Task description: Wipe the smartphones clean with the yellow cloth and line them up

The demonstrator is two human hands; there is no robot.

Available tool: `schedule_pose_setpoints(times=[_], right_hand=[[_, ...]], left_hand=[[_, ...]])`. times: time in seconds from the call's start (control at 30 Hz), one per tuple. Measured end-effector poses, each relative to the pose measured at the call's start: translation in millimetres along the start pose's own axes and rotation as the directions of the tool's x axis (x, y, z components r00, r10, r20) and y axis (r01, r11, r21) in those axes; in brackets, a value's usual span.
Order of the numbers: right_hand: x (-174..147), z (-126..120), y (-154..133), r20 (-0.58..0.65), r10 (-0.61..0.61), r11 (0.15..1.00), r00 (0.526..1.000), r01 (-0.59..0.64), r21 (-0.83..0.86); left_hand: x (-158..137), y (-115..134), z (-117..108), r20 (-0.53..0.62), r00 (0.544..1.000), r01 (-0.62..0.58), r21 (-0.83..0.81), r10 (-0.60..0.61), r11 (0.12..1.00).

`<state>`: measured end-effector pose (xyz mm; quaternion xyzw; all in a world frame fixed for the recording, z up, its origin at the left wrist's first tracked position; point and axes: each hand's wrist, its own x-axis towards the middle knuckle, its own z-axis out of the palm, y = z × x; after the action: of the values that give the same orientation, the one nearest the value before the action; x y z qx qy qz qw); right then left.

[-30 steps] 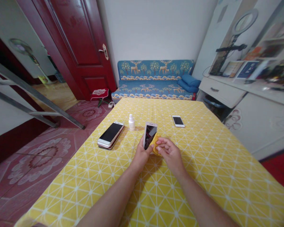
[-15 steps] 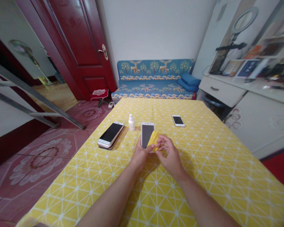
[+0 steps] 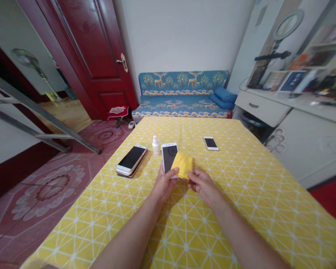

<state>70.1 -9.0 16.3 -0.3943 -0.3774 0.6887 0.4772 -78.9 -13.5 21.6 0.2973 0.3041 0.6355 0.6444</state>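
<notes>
My left hand [image 3: 164, 182] is closed round the lower end of a white smartphone [image 3: 168, 154] with a dark screen, held above the table. A folded yellow cloth [image 3: 183, 164] covers the phone's lower right part, with my left thumb pressed on its edge. My right hand [image 3: 204, 184] pinches the lower right corner of that cloth. Just beyond the phone, to the left, stands a small white bottle [image 3: 156, 145]. Farther left lies a stack of phones [image 3: 132, 158], a white one on top. Another white phone [image 3: 211, 143] lies flat to the right.
A yellow patterned cloth covers the table [image 3: 235, 209]. Behind it is a blue sofa [image 3: 182, 101] with deer on its cover. A white cabinet [image 3: 310, 130] holding a ring light [image 3: 288, 24] stands at the right. A metal ladder [image 3: 44, 116] and red door [image 3: 92, 48] are at the left.
The yellow cloth was bunched and now lies flatter, folded into a square over the phone's corner. The phone has shifted slightly left. My right hand has moved down to the cloth's lower corner.
</notes>
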Motion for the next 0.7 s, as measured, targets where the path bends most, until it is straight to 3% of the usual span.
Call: schedule_pose_setpoints(times=[0.23,0.3,0.37,0.43,0.57,0.7], right_hand=[[-0.2,5.7,-3.2,-0.021,-0.074,0.992,0.997,0.075,0.098],[0.6,5.6,-3.6,-0.075,-0.137,0.986,0.988,0.143,0.086],[2.0,1.6,-4.5,-0.196,-0.246,0.966,0.949,0.257,0.036],[3.8,-5.9,-5.8,-0.314,-0.376,0.926,0.872,0.366,-0.092],[4.5,-18.4,-9.0,-0.308,-0.613,0.758,0.727,0.432,-0.489],[-1.1,-13.1,-6.8,-0.071,-0.743,0.485,0.666,0.461,-0.743]], left_hand=[[-0.9,-2.5,1.5,0.033,0.999,0.025,0.039,-0.026,0.999],[-1.3,-3.4,1.8,0.054,0.998,0.029,0.048,-0.031,0.998],[-1.1,-4.0,1.7,0.065,0.996,0.063,0.030,-0.065,0.998],[-0.4,-4.3,1.3,0.082,0.985,0.155,-0.017,-0.153,0.988],[-0.3,-4.0,1.8,0.194,0.937,0.307,-0.071,-0.289,0.949],[-2.9,-3.3,3.7,0.249,0.914,0.346,-0.058,-0.322,0.936]])
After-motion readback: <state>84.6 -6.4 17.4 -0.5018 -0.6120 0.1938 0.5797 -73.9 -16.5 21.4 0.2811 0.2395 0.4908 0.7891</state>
